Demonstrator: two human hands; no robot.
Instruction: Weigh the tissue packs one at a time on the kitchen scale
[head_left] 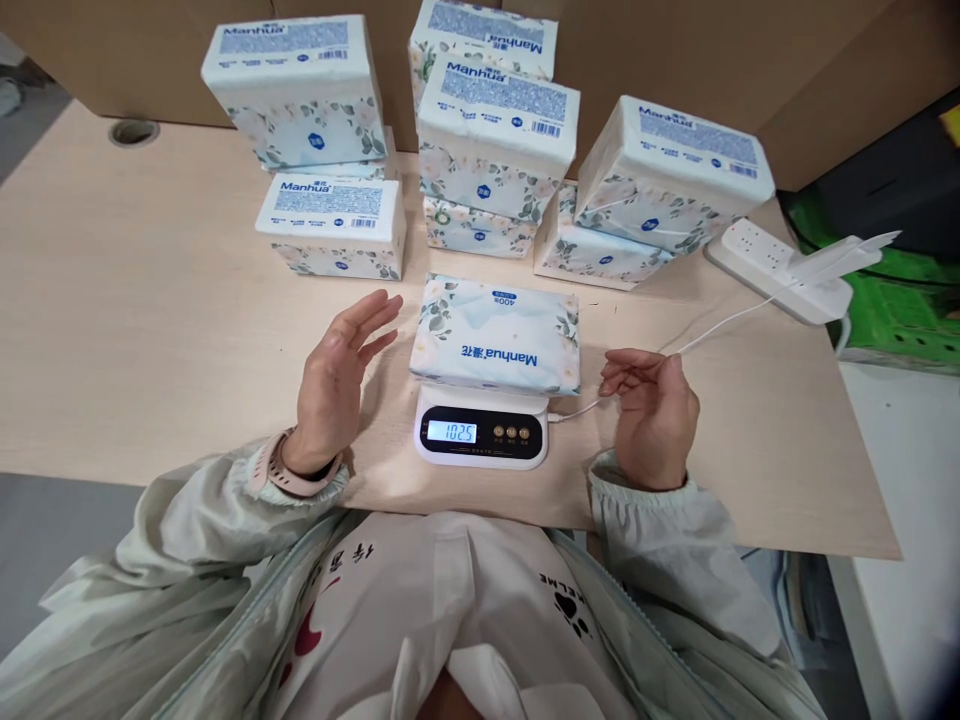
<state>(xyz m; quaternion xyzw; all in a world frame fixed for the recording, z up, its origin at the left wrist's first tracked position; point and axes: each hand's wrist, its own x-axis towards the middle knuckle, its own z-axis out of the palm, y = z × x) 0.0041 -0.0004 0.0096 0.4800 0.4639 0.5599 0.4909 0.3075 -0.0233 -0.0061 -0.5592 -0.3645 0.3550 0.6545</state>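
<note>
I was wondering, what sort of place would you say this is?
Probably a small weighing station, perhaps in a packing area: a lit digital scale bears a Manhua tissue pack, similar packs are stacked behind it, and a power strip lies on the light wooden-looking tabletop.

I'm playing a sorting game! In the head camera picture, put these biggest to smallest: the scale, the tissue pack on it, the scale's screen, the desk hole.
1. Tissue pack
2. Scale, the part showing
3. Screen and desk hole: too alike to rank
</note>
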